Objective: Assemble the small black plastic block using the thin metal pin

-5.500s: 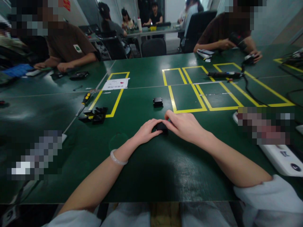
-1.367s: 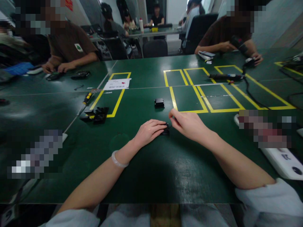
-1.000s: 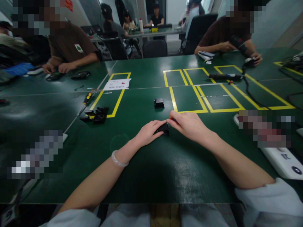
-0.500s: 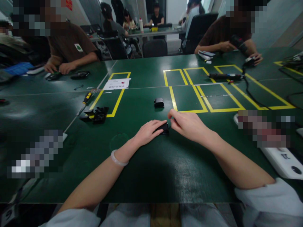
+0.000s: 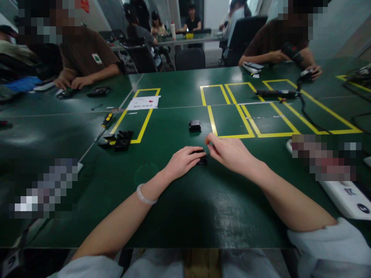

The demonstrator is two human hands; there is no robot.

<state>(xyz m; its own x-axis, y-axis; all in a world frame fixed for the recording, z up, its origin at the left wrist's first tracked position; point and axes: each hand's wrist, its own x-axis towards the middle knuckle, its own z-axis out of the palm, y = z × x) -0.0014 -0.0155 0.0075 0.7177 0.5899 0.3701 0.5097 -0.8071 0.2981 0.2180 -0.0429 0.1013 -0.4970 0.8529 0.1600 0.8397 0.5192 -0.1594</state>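
A small black box-shaped part (image 5: 202, 161) lies on the green table, mostly covered by fingers. My left hand (image 5: 183, 162) rests over it from the left, its fingers across the top and holding it against the table. Just to the right, my right hand (image 5: 228, 151) is closed, with thumb and forefinger curled together beside the part's right end. What those fingertips hold, if anything, is too small to make out. A second black box-shaped part (image 5: 194, 125) sits a little farther back, apart from both hands.
Left stand black plastic pieces (image 5: 120, 141) and a yellow-black screwdriver (image 5: 107, 119). A paper label (image 5: 144, 102) lies by yellow tape outlines (image 5: 232, 136). A black electric screwdriver (image 5: 276, 94) with a cord lies back right. A white device (image 5: 344, 197) is near my right arm. Two people sit across.
The fingers of my left hand have shifted slightly, drawing closer together over the black part. My right hand has stayed almost in place.
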